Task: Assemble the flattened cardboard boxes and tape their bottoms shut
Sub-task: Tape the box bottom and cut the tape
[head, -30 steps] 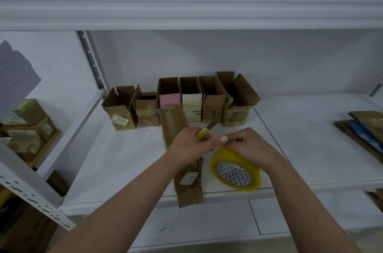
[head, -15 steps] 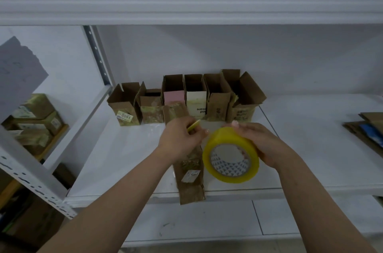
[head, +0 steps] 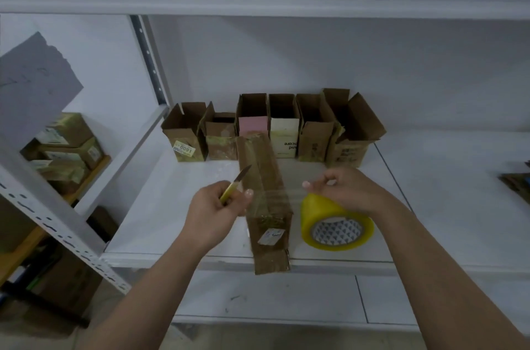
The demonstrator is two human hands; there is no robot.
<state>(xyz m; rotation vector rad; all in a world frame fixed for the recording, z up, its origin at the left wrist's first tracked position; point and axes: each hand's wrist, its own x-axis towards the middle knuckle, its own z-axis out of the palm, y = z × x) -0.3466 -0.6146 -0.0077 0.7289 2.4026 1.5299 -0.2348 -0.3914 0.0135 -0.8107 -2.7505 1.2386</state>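
Left hand (head: 213, 213) grips the yellow knife (head: 233, 186), blade pointing far, right hand (head: 345, 190) pinches clear tape (head: 279, 196) stretched from the yellow roll (head: 334, 225) across the long cardboard box (head: 265, 200) lying on the white shelf (head: 444, 206), six assembled boxes (head: 272, 128) lined up beyond.

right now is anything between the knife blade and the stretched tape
Nothing visible. The left hand holds the yellow knife with its blade pointing up and away, just left of the clear tape strip stretched over the cardboard box toward the right hand.
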